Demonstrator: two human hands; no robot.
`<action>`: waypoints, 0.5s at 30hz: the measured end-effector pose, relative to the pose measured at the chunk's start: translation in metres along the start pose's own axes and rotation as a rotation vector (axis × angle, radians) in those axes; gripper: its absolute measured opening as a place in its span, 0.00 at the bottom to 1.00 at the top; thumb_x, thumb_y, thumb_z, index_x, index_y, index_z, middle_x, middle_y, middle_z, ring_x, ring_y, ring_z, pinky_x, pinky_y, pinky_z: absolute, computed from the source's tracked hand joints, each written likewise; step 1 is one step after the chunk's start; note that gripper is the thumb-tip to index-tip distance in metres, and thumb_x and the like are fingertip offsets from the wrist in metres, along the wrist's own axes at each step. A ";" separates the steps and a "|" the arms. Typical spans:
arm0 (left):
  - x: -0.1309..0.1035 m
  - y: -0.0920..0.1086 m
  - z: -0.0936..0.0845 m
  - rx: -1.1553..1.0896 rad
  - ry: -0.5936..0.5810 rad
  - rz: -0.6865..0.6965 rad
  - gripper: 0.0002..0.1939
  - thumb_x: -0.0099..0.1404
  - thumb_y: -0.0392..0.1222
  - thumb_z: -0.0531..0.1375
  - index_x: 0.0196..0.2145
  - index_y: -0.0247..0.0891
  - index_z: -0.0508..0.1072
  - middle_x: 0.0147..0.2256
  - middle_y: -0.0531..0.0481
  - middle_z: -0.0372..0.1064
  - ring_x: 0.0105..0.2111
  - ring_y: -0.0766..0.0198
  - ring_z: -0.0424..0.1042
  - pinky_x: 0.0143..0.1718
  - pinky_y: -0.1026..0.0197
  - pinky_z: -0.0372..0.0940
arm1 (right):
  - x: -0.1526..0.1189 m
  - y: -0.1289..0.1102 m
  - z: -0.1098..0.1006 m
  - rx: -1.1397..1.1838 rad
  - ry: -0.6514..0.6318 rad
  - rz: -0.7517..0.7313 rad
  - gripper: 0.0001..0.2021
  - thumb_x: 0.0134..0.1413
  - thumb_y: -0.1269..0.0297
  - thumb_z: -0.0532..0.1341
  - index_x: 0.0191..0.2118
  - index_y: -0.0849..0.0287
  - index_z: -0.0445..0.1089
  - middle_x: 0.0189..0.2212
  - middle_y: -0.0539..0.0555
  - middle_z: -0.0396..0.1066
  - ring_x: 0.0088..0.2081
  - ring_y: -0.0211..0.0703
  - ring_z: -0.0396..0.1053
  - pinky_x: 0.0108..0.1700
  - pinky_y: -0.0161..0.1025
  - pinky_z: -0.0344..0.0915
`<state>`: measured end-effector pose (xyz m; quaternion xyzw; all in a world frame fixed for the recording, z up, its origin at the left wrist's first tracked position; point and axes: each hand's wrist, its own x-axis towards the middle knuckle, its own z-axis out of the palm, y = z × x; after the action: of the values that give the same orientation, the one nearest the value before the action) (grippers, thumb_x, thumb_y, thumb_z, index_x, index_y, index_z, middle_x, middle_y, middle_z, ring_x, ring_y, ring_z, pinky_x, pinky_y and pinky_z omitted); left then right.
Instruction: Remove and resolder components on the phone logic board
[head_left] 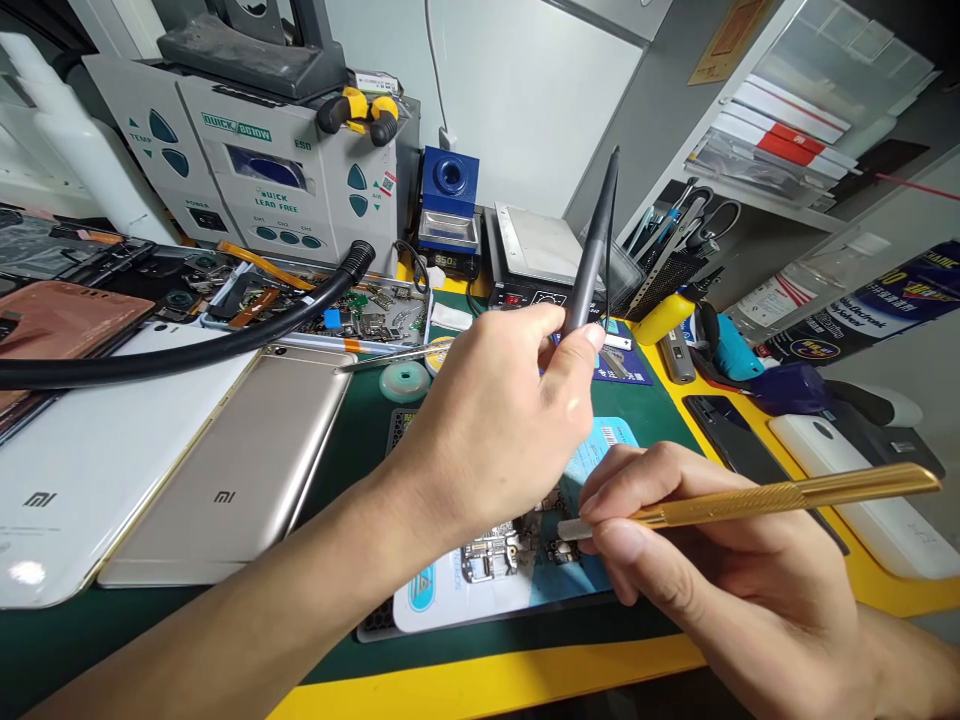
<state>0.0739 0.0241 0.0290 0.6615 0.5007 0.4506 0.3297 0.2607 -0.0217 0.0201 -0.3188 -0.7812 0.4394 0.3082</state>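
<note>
My left hand (510, 400) reaches across the middle, closed around a dark grey soldering iron (592, 250). Its thin cord leaves the upper end and hangs down; the working end is hidden behind the hand. At the lower right, my right hand (720, 570) pinches a gold-handled craft knife (750, 500) with a knurled grip, its silver front end pointing left over a phone circuit board (495, 550). The board lies on a white and blue card (450, 600), partly covered by my left hand and wrist. Whether the knife touches the board I cannot tell.
A hot-air station (255, 170) stands at the back left; its black hose (187, 352) crosses over two phone backs (225, 480). Tweezers (397, 355) lie left of my left hand. A soldering station (446, 235) stands behind. A black phone (739, 430) lies at right.
</note>
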 end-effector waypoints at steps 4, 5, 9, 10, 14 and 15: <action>0.000 0.000 0.001 -0.007 0.002 0.001 0.19 0.71 0.49 0.54 0.24 0.37 0.68 0.16 0.61 0.54 0.17 0.76 0.50 0.19 0.66 0.49 | 0.002 0.001 0.001 0.011 0.004 -0.002 0.13 0.57 0.81 0.61 0.44 0.57 0.70 0.32 0.50 0.68 0.32 0.40 0.67 0.35 0.40 0.65; 0.000 0.000 0.000 -0.006 0.003 -0.001 0.20 0.71 0.49 0.54 0.24 0.37 0.68 0.15 0.61 0.54 0.17 0.76 0.50 0.19 0.66 0.48 | 0.003 0.002 0.001 0.008 0.003 -0.006 0.12 0.57 0.81 0.61 0.44 0.58 0.70 0.31 0.49 0.67 0.32 0.40 0.67 0.35 0.39 0.65; 0.000 0.000 0.000 0.009 0.012 -0.011 0.19 0.71 0.48 0.54 0.24 0.37 0.67 0.15 0.61 0.54 0.17 0.77 0.49 0.18 0.67 0.48 | 0.004 0.002 0.001 0.006 -0.004 -0.018 0.10 0.60 0.79 0.61 0.44 0.59 0.70 0.32 0.50 0.68 0.33 0.39 0.68 0.36 0.39 0.66; 0.000 0.000 0.000 0.011 0.013 -0.008 0.19 0.71 0.48 0.54 0.24 0.37 0.68 0.15 0.61 0.54 0.17 0.77 0.49 0.18 0.68 0.49 | 0.004 0.001 0.001 -0.003 -0.002 -0.015 0.10 0.61 0.79 0.60 0.44 0.59 0.70 0.32 0.50 0.68 0.33 0.38 0.68 0.36 0.38 0.66; 0.001 0.000 0.001 0.015 0.015 0.000 0.19 0.71 0.48 0.54 0.24 0.37 0.68 0.15 0.61 0.53 0.17 0.77 0.50 0.18 0.68 0.48 | 0.002 0.000 0.001 -0.031 0.010 -0.009 0.10 0.62 0.79 0.60 0.44 0.58 0.70 0.32 0.49 0.67 0.32 0.36 0.67 0.36 0.36 0.66; 0.001 0.000 0.001 0.015 0.015 -0.003 0.19 0.71 0.48 0.54 0.24 0.37 0.68 0.15 0.61 0.53 0.17 0.77 0.50 0.18 0.68 0.48 | 0.002 -0.001 0.001 -0.032 0.008 -0.010 0.10 0.62 0.79 0.60 0.44 0.58 0.70 0.32 0.49 0.67 0.32 0.36 0.67 0.36 0.37 0.66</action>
<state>0.0746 0.0248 0.0291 0.6599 0.5074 0.4513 0.3216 0.2586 -0.0212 0.0206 -0.3213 -0.7885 0.4241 0.3085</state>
